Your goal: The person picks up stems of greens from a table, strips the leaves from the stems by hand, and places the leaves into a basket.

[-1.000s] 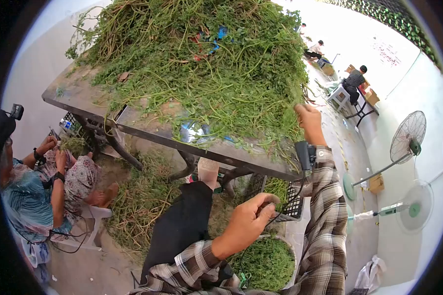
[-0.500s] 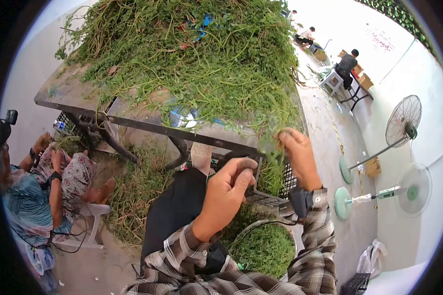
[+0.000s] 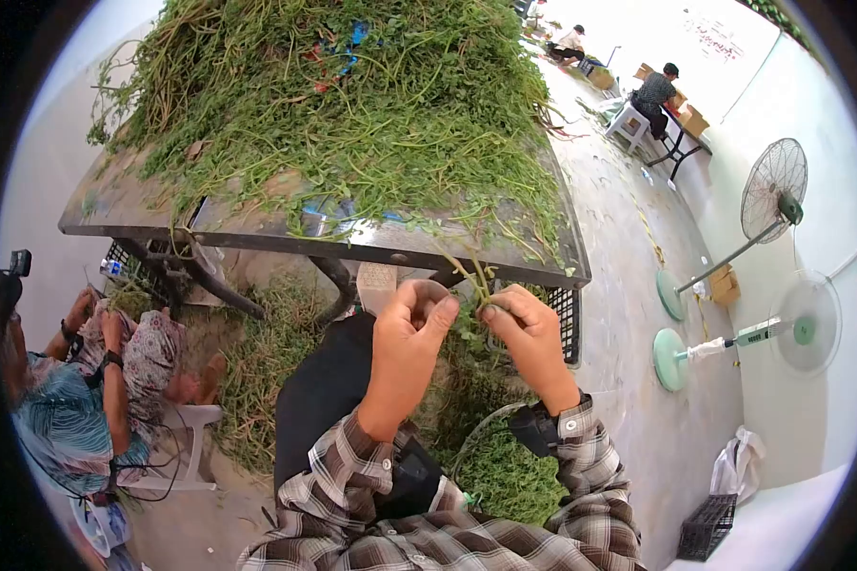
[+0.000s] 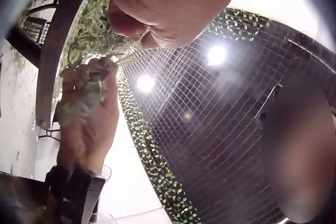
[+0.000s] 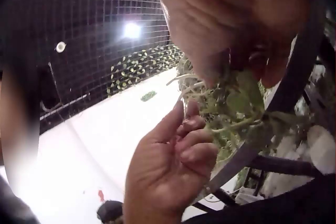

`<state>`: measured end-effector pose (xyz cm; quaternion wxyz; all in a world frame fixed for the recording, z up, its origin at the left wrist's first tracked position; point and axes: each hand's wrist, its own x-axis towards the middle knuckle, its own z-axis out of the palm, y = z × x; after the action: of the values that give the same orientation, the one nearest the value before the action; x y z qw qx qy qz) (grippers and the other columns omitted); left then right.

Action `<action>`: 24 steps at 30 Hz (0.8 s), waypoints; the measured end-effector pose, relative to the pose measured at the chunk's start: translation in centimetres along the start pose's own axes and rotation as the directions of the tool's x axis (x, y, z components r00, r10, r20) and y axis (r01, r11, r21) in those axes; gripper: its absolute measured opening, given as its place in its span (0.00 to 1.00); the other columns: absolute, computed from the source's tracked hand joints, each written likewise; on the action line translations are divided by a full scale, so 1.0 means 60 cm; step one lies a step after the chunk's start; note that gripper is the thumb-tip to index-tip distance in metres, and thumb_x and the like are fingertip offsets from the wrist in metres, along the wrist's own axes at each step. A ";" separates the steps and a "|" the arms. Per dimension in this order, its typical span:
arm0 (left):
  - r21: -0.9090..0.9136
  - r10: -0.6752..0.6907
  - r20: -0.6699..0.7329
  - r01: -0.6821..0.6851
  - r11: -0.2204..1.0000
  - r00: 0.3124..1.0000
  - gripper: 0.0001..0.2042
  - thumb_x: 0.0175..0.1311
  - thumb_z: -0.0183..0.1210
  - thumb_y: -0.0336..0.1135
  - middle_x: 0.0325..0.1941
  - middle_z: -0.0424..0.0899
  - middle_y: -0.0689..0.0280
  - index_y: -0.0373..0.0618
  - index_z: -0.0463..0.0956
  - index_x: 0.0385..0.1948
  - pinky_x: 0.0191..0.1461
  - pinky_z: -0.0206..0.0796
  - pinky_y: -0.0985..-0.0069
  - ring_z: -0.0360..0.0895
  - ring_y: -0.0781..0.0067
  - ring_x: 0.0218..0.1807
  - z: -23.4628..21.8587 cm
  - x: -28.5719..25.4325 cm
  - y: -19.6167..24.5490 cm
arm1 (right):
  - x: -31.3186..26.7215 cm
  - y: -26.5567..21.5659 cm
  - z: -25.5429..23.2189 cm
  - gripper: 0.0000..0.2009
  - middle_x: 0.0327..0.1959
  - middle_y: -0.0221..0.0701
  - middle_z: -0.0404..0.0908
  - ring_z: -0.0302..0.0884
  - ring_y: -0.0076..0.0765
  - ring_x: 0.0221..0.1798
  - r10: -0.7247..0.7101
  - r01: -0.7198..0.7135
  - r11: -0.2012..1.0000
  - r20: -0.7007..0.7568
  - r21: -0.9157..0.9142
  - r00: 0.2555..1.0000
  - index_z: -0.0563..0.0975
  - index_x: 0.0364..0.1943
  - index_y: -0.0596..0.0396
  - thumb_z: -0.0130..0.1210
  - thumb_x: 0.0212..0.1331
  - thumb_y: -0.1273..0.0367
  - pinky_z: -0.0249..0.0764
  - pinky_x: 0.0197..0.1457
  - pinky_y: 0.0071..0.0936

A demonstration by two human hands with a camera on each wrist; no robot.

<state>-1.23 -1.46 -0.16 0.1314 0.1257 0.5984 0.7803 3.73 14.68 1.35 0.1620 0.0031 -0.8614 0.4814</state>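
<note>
Leafy green stems [image 3: 479,276] are pinched between the thumb and fingers of my right hand [image 3: 528,344], their bare ends pointing up and to the left. My left hand [image 3: 405,354] is close beside it, fingers curled. In the right wrist view the left hand [image 5: 170,169] has its thumb and forefinger at the pale stem ends [image 5: 188,86]. The left wrist view shows the right hand [image 4: 89,113] around the leafy part and the left hand [image 4: 173,8] above. A big heap of greens [image 3: 352,124] covers the table [image 3: 114,205].
Below my hands sits a round container of picked greens [image 3: 514,481]. A black crate [image 3: 568,324] stands under the table's right end. More stems [image 3: 267,381] lie on the floor, near a seated person [image 3: 86,409]. Fans [image 3: 776,190] stand at the right.
My right hand has come from the heap's right edge down and left to beside my left hand, bringing stems along. The left hand has moved up and left. The head view has shifted.
</note>
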 end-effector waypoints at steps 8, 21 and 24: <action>0.109 0.119 0.071 -0.127 0.986 0.990 0.08 0.61 0.56 0.32 0.29 0.71 0.67 0.36 0.78 0.34 0.33 0.58 0.81 0.66 0.79 0.29 0.008 0.001 -0.013 | -0.017 0.003 0.030 0.07 0.27 0.36 0.71 0.69 0.41 0.32 -0.321 0.309 0.936 -0.046 -0.170 0.946 0.76 0.32 0.61 0.57 0.48 0.77 0.66 0.35 0.30; 0.137 0.082 0.458 -0.161 0.977 0.885 0.07 0.65 0.48 0.28 0.44 0.70 0.60 0.36 0.74 0.36 0.50 0.61 0.75 0.69 0.68 0.46 0.009 -0.007 -0.003 | 0.004 -0.034 -0.029 0.10 0.32 0.31 0.68 0.69 0.24 0.30 -0.102 0.048 0.974 0.241 0.223 0.965 0.74 0.42 0.65 0.50 0.59 0.74 0.68 0.33 0.20; 0.123 0.119 0.464 -0.197 0.973 0.878 0.07 0.65 0.48 0.29 0.42 0.70 0.60 0.36 0.74 0.35 0.48 0.61 0.75 0.70 0.68 0.44 0.011 -0.010 0.000 | 0.001 -0.032 -0.031 0.09 0.32 0.31 0.68 0.70 0.23 0.28 -0.006 -0.081 0.942 0.259 0.325 0.966 0.74 0.41 0.65 0.51 0.58 0.74 0.68 0.31 0.20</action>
<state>-0.47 -1.08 -0.02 0.1921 0.3632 0.6019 0.6847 4.47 15.20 3.86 0.0373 0.0760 -0.7814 0.6183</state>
